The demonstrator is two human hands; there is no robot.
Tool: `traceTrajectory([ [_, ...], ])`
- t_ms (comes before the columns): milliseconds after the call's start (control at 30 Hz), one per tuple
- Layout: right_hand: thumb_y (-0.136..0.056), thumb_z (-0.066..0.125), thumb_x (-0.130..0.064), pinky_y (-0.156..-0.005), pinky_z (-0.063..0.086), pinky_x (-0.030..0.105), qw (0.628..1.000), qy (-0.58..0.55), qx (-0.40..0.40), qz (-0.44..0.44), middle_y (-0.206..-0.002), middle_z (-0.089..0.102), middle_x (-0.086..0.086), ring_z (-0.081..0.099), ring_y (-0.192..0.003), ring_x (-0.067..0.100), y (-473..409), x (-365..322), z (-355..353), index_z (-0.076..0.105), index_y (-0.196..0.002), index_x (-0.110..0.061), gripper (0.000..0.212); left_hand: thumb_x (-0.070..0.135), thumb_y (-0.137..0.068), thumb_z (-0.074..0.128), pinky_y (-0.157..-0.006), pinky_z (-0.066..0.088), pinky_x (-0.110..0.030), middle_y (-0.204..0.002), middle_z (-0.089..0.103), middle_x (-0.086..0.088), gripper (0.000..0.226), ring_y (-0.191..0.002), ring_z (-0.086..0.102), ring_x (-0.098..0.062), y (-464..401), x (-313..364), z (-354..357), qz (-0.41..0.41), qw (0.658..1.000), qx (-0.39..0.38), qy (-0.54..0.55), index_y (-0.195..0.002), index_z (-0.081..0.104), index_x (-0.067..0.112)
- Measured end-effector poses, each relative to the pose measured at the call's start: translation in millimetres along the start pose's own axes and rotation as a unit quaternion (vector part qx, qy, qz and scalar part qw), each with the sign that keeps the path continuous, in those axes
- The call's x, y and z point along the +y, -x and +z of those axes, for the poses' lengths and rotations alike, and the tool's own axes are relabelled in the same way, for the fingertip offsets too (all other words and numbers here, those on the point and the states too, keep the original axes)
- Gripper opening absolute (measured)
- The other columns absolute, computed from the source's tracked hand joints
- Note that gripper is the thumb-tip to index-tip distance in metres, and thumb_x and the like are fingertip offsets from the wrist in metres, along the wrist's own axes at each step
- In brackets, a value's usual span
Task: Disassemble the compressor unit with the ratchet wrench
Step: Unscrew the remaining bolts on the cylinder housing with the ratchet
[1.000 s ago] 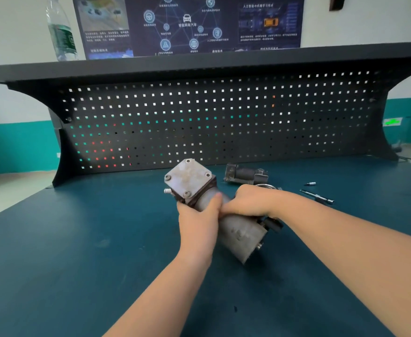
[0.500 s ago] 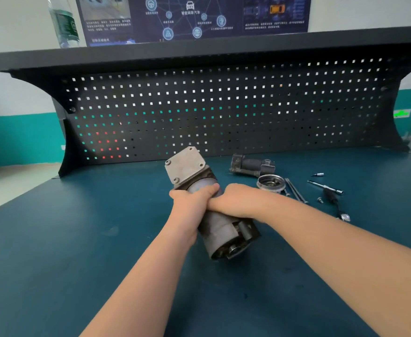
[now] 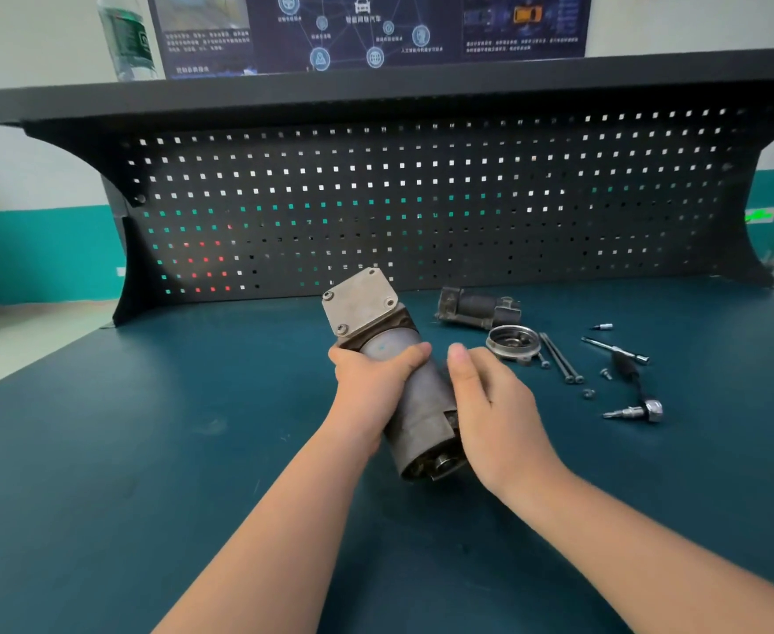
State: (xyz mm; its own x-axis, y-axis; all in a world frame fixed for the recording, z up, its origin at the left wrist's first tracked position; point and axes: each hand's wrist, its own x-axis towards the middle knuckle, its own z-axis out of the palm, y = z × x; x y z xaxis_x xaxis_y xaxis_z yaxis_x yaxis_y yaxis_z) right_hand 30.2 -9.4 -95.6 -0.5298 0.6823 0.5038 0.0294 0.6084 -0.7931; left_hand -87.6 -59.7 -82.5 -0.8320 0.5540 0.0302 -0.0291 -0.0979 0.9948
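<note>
The grey cylindrical metal compressor unit sat tilted over the dark teal bench, its square bolted end plate pointing up and away, its open round end toward the camera. The left hand gripped it round the upper barrel, fingers curled over the top just below the plate. The right hand lay alongside the barrel's right flank, fingers fairly straight and relaxed; whether the palm actually touched the metal was hard to make out. Well off to the right lay the silver ratchet wrench with its black handle, untouched, a bit fitted at its head. Between it and the unit sat a round metal cover, two long dark bolts and a dark motor-like part.
</note>
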Motion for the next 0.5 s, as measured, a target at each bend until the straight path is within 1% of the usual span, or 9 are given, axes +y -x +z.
traceTrajectory([
  [67,-0.095,0.029,-0.048,-0.081,0.045,0.040,0.999,-0.008,0.046,-0.009,-0.085,0.060,0.001,0.056,-0.086,0.020,-4,0,6,0.054,-0.084,-0.013,0.045,0.037,-0.062,0.083,-0.088,0.052,-0.044,-0.121,0.049,-0.010,0.079,-0.103,0.059,-0.027,0,0,0,0.002,1.000,0.006,-0.006,-0.115,0.028,0.018],
  [100,-0.095,0.028,-0.046,-0.080,0.046,0.041,0.998,-0.006,0.067,-0.019,-0.084,0.061,0.002,0.057,-0.086,0.022,-5,-1,8,0.055,-0.086,-0.010,0.046,0.037,-0.062,0.083,-0.088,0.052,-0.044,-0.121,0.049,-0.010,0.079,-0.103,0.059,-0.026,-1,0,0,0.003,1.000,0.007,-0.009,-0.116,0.028,0.019],
  [200,-0.091,0.024,-0.046,-0.076,0.046,0.041,0.994,0.008,0.098,-0.053,-0.081,0.060,0.001,0.057,-0.083,0.023,-4,-5,11,0.053,-0.087,-0.011,0.046,0.037,-0.063,0.081,-0.086,0.054,-0.044,-0.120,0.050,-0.009,0.075,-0.102,0.059,-0.026,0,0,0,0.003,1.000,0.006,-0.013,-0.112,0.028,0.020],
  [267,-0.089,0.025,-0.049,-0.077,0.045,0.039,0.996,-0.002,0.081,-0.039,-0.085,0.059,-0.001,0.055,-0.086,0.021,-3,-7,13,0.051,-0.090,-0.017,0.041,0.036,-0.064,0.080,-0.084,0.054,-0.044,-0.117,0.051,-0.009,0.071,-0.100,0.060,-0.026,0,2,-1,0.000,1.000,0.005,-0.019,-0.110,0.028,0.019],
  [333,-0.086,0.032,-0.054,-0.087,0.044,0.040,0.999,-0.044,0.029,0.006,-0.094,0.058,-0.002,0.054,-0.096,0.018,-1,-5,14,0.047,-0.099,-0.023,0.037,0.033,-0.066,0.079,-0.080,0.056,-0.041,-0.113,0.055,-0.009,0.068,-0.096,0.063,-0.024,0,5,-6,-0.002,1.000,-0.013,-0.023,-0.109,0.028,0.018],
  [400,-0.081,0.039,-0.062,-0.097,0.042,0.043,0.993,-0.104,-0.026,0.051,-0.107,0.056,0.002,0.053,-0.107,0.019,1,-3,16,0.041,-0.112,-0.028,0.046,0.030,-0.067,0.079,-0.068,0.058,-0.033,-0.105,0.059,-0.007,0.066,-0.087,0.066,-0.019,1,11,-11,0.008,0.998,-0.049,-0.048,-0.109,0.030,0.017],
  [433,-0.080,0.042,-0.065,-0.100,0.041,0.043,0.990,-0.124,-0.031,0.061,-0.113,0.053,0.003,0.052,-0.111,0.018,0,-2,16,0.038,-0.116,-0.031,0.049,0.030,-0.065,0.080,-0.066,0.058,-0.032,-0.103,0.060,-0.005,0.066,-0.085,0.067,-0.017,1,13,-13,0.019,0.996,-0.063,-0.068,-0.109,0.032,0.017],
  [500,-0.082,0.051,-0.062,-0.106,0.035,0.041,0.988,-0.145,0.015,0.050,-0.122,0.046,0.002,0.045,-0.118,0.015,-13,-2,10,0.033,-0.121,-0.034,0.051,0.032,-0.059,0.082,-0.069,0.059,-0.033,-0.102,0.063,-0.002,0.066,-0.085,0.068,-0.015,1,15,-14,0.049,0.990,-0.080,-0.104,-0.107,0.038,0.020],
])
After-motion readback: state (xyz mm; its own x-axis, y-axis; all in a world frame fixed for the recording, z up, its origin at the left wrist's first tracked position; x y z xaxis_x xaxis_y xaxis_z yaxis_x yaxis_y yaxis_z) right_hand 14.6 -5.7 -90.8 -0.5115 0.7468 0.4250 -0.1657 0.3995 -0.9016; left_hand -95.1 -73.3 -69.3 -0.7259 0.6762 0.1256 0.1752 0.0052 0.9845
